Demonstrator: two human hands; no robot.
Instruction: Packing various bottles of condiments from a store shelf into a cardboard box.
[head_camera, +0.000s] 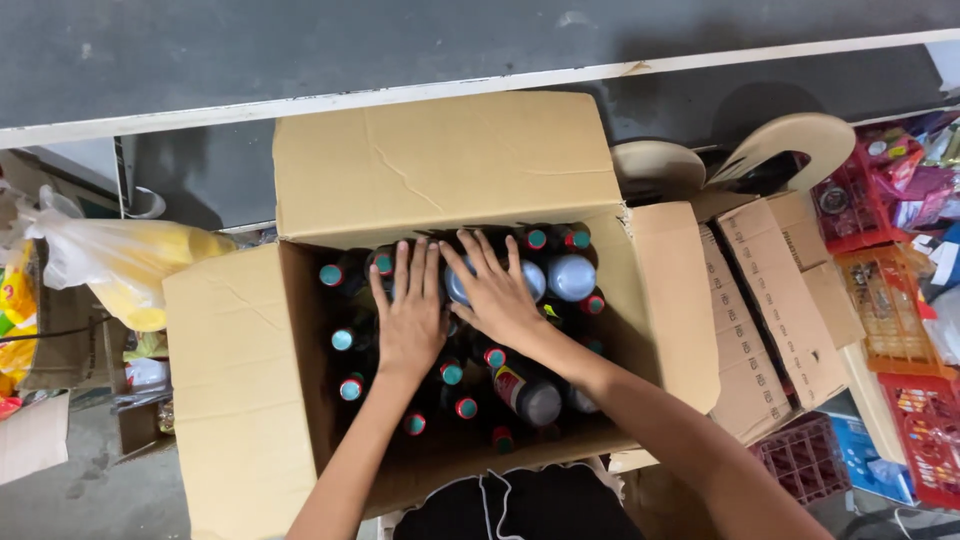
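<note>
Floor: grey concrete at lower left, partly covered by clutter.
Bag (120, 262): a clear plastic one with something yellow inside, at far left, just beside the box flap.
Box (230, 400): open cardboard, flaps spread, right below me; it is full of dark bottles (345, 338) standing upright with teal and red caps.
Left hand (410, 315): flat, fingers stretched, palm resting on the bottle tops in the middle; it grips nothing.
Right hand (500, 290): also spread flat, lying over a larger bottle with a pale blue top (572, 277), touching my left hand at the fingertips; nothing clenched.
Wall: dark grey behind the box, crossed by a white ledge (400, 95).
Second carton (770, 310): closed, printed, just right of my box.
Crates (885, 310): red and orange, packed with small goods, at far right.
Hidden: what lies under my palms I cannot see; the bottle bodies vanish in shadow; my lap cuts off the box's near edge.
</note>
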